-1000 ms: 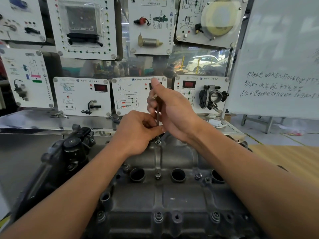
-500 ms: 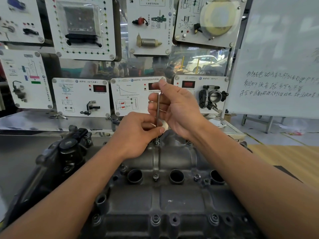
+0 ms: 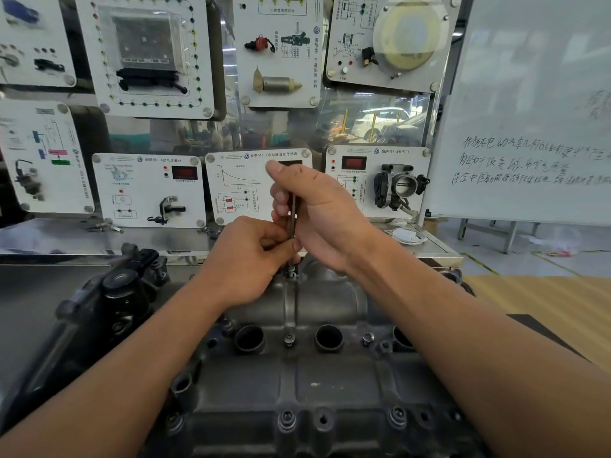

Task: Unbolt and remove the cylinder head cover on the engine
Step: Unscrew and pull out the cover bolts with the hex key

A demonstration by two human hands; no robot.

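The grey cast cylinder head cover [image 3: 330, 375] fills the lower middle, with round plug wells and several bolts along its near edge. At its far edge stands a bolt [image 3: 291, 271] with a thin hex key [image 3: 292, 214] upright in it. My right hand [image 3: 317, 213] is wrapped around the key's upper shaft. Just above the bolt, the fingers of my left hand [image 3: 246, 259] pinch the key's lower end. A middle bolt [image 3: 289, 338] sits between two wells.
A black engine part [image 3: 115, 299] sits at the cover's left end. Behind it runs a steel bench [image 3: 66, 238] with training panels [image 3: 148, 190] and a throttle body [image 3: 398, 186]. A whiteboard [image 3: 529, 127] stands at right, above a wooden surface [image 3: 545, 302].
My right hand has shifted its grip on the key, the fingers turning around the shaft. My left hand stays pinched at the key's base over the far bolt.
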